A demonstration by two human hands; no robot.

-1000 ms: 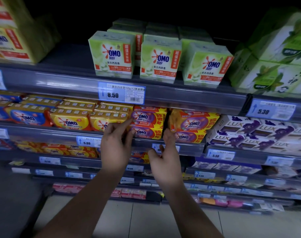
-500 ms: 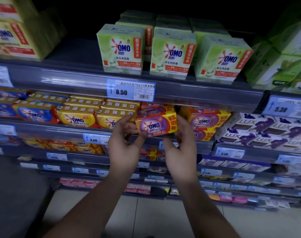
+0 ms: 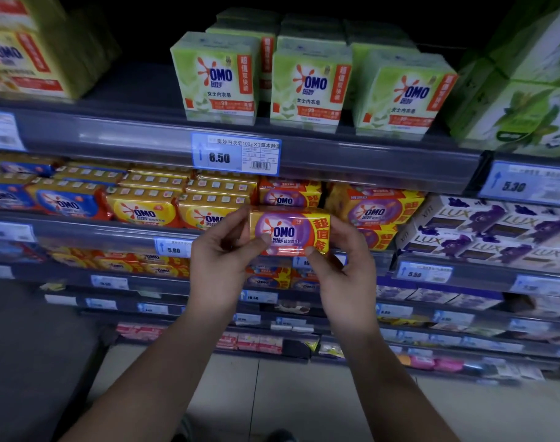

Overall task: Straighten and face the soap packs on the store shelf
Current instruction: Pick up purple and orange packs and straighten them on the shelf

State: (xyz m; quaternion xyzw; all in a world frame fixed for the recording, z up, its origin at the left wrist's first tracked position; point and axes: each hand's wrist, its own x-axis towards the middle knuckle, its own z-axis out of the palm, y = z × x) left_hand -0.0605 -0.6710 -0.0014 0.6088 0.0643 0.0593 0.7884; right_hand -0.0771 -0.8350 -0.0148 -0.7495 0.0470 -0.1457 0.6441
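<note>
An orange and purple OMO soap pack (image 3: 289,230) is held in front of the second shelf's edge, label facing me. My left hand (image 3: 222,260) pinches its left end and my right hand (image 3: 344,266) grips its right end. Behind it, another orange-purple OMO pack (image 3: 288,194) lies on the shelf. To its right stands a stack of the same packs (image 3: 376,212). Yellow OMO packs (image 3: 144,212) fill the row to the left.
Green OMO boxes (image 3: 307,87) stand on the shelf above, over a price tag reading 8.50 (image 3: 235,156). Purple LUX boxes (image 3: 495,231) sit to the right. Lower shelves hold more soap packs (image 3: 265,279), and the tiled floor (image 3: 272,393) shows below.
Both hands reached to the orange-purple packs, took hold of one and drew it out from the shelf toward me. The pack now sits level, with its label facing me.
</note>
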